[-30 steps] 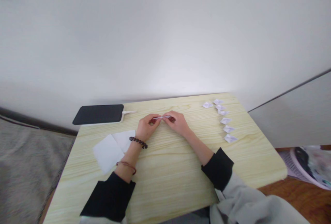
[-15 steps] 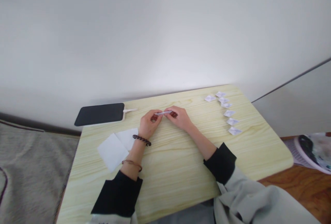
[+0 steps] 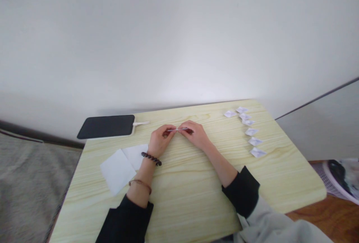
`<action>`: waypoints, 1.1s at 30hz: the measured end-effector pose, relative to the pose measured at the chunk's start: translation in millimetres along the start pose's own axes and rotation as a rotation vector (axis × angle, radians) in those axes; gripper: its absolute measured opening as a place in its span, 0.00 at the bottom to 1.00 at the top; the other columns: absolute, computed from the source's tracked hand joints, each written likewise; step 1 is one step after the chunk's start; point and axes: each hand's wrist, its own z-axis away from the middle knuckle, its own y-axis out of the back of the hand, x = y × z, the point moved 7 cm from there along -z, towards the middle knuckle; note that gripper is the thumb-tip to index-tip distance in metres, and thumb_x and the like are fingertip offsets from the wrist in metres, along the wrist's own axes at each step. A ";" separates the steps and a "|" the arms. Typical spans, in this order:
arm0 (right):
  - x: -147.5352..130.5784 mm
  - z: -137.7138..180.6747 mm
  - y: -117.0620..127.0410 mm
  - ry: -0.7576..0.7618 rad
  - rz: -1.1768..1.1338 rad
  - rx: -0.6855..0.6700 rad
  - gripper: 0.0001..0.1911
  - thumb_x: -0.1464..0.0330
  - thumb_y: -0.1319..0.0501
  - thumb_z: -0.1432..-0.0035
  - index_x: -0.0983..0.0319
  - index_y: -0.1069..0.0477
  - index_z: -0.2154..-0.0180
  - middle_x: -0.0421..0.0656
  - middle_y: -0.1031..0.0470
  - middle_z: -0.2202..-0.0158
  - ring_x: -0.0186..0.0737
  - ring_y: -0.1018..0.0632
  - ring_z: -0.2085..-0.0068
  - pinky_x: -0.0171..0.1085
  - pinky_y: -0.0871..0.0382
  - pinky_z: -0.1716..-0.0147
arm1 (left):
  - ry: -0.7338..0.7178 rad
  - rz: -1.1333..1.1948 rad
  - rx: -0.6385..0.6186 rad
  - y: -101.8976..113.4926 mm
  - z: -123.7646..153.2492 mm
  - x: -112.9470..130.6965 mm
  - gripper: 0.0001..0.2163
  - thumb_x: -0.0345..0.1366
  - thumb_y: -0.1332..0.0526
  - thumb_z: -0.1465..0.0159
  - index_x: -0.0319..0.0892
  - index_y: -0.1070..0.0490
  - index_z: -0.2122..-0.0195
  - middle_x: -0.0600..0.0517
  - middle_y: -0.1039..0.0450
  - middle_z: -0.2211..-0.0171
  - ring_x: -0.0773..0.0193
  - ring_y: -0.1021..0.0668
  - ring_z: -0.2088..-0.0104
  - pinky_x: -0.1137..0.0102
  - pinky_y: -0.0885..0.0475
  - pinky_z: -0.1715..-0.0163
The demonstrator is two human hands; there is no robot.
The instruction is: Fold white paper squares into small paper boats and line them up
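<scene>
Both my hands meet near the middle of a pale wooden table [image 3: 182, 198]. My left hand [image 3: 159, 140] and my right hand [image 3: 194, 134] pinch a small folded piece of white paper [image 3: 177, 129] between their fingertips, just above the tabletop. The paper looks like a thin strip seen edge-on. Beaded bracelets circle my left wrist. Two square white paper sheets [image 3: 123, 162] lie overlapping to the left of my left hand.
Several small folded paper shapes [image 3: 248, 130] lie in a curved row at the table's far right. A black phone [image 3: 105, 126] with a white cable plugged in rests at the far left edge by the wall. A basket [image 3: 340, 177] stands on the floor to the right.
My hands have kept pinching the folded paper in the same spot, with small finger shifts. The view has tilted slightly; nothing else on the table has moved.
</scene>
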 end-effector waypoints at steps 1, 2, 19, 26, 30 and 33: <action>1.0 -0.1 0.2 -0.014 -0.002 0.001 0.06 0.66 0.40 0.41 0.60 0.25 0.67 0.43 0.24 0.67 0.35 0.24 0.66 0.32 0.29 0.68 | -0.005 -0.002 0.000 0.1 -0.2 -0.3 0.09 0.41 0.40 0.40 0.42 0.26 0.64 0.50 0.22 0.66 0.63 0.21 0.67 0.69 0.25 0.65; 1.9 -0.3 0.3 -0.028 -0.002 0.000 0.05 0.66 0.39 0.42 0.60 0.25 0.67 0.42 0.24 0.68 0.34 0.24 0.67 0.31 0.29 0.69 | -0.014 -0.008 0.003 0.2 -0.5 -0.4 0.09 0.40 0.40 0.40 0.42 0.26 0.65 0.50 0.22 0.67 0.63 0.21 0.67 0.69 0.25 0.65; 0.6 0.4 -1.1 -0.059 0.004 -0.073 0.07 0.67 0.42 0.40 0.61 0.26 0.67 0.42 0.24 0.68 0.34 0.25 0.68 0.31 0.31 0.69 | -0.074 -0.093 0.024 1.5 0.7 12.4 0.06 0.34 0.42 0.41 0.41 0.26 0.66 0.51 0.23 0.69 0.66 0.23 0.71 0.73 0.27 0.69; 5.3 1.4 0.2 -0.086 -0.006 -0.039 0.08 0.66 0.43 0.39 0.60 0.27 0.66 0.42 0.24 0.69 0.35 0.24 0.68 0.32 0.30 0.69 | 0.021 -0.068 0.024 4.5 -0.8 2.1 0.09 0.41 0.40 0.41 0.44 0.24 0.65 0.53 0.21 0.67 0.65 0.22 0.72 0.72 0.26 0.67; 1.3 2.0 -0.7 -0.041 0.052 -0.020 0.08 0.66 0.44 0.38 0.61 0.28 0.66 0.43 0.26 0.68 0.35 0.25 0.67 0.33 0.31 0.67 | -0.014 -0.169 0.063 7.4 -0.4 5.0 0.09 0.42 0.39 0.41 0.43 0.24 0.67 0.53 0.22 0.70 0.67 0.26 0.76 0.72 0.29 0.71; -0.3 2.0 -0.6 -0.009 0.084 -0.013 0.08 0.66 0.43 0.38 0.61 0.28 0.66 0.43 0.26 0.68 0.35 0.25 0.67 0.33 0.32 0.66 | -0.039 -0.202 0.052 5.6 -0.4 6.7 0.09 0.41 0.40 0.40 0.43 0.25 0.66 0.53 0.24 0.71 0.68 0.29 0.78 0.72 0.30 0.72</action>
